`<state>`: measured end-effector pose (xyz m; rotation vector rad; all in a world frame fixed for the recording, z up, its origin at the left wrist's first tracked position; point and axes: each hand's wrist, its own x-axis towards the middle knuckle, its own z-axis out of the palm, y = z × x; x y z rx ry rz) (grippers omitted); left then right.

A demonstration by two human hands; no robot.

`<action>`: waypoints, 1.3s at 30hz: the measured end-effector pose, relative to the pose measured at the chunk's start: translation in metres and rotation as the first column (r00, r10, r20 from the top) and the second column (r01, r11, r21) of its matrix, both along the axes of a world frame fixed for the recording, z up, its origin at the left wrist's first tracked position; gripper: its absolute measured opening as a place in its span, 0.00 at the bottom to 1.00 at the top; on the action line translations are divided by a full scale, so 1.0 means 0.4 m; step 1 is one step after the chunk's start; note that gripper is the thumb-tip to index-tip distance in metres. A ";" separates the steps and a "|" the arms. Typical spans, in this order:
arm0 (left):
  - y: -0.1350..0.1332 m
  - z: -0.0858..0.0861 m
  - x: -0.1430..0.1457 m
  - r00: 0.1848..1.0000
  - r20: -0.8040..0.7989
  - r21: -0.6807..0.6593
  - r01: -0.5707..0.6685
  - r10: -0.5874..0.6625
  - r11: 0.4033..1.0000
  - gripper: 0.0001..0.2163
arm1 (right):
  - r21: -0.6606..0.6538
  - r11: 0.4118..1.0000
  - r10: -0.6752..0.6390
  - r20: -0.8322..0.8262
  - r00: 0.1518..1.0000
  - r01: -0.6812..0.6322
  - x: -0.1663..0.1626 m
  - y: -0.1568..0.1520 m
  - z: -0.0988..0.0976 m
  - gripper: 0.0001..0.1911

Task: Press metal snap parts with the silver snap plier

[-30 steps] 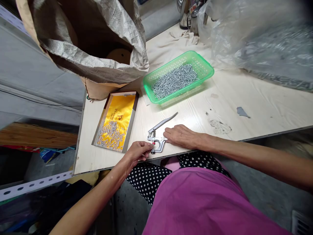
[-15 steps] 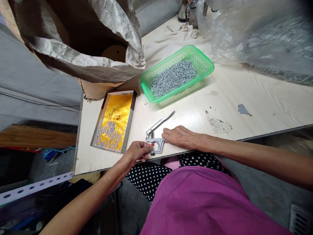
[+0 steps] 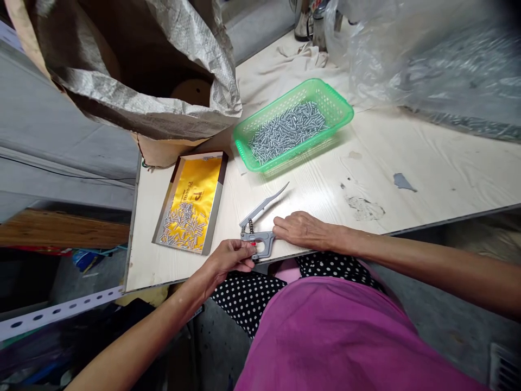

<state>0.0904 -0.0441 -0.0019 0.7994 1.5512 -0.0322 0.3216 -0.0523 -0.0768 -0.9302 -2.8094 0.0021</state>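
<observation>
A metal hand press tool (image 3: 260,225) with a long lever lies near the front edge of the pale wooden table (image 3: 407,163). My left hand (image 3: 228,258) is pinched at the tool's jaw, where a small red part shows; what the fingertips hold is too small to make out. My right hand (image 3: 303,229) rests palm down over the tool's lower handle, fingers curled on it. A shallow box lid with a yellow lining (image 3: 191,202) lies to the left with several small metal pieces in it.
A green plastic basket (image 3: 337,106) full of small metal pieces stands behind the tool. A large woven sack (image 3: 134,103) stands open at the back left. A clear plastic bag (image 3: 427,65) lies at the back right, with metal cups behind it.
My left hand's fingertips have closed in a little on the tool's jaw. The right hand stays on the handle. The view has shifted slightly.
</observation>
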 end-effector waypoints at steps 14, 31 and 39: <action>-0.026 -0.026 -0.023 0.986 0.138 0.206 -0.120 0.092 0.971 0.21 | 0.173 0.985 0.026 -0.172 0.985 0.004 0.022 0.004 -0.006 0.09; 0.013 -0.015 -0.011 0.983 -0.064 -0.018 0.169 -0.169 0.986 0.14 | -0.020 0.999 -0.050 -0.167 0.985 0.047 0.001 0.010 -0.011 0.06; 0.017 -0.009 -0.003 0.968 -0.099 0.027 0.235 -0.231 0.972 0.15 | -0.172 0.982 -0.101 -0.128 0.987 0.078 0.004 0.004 0.010 0.10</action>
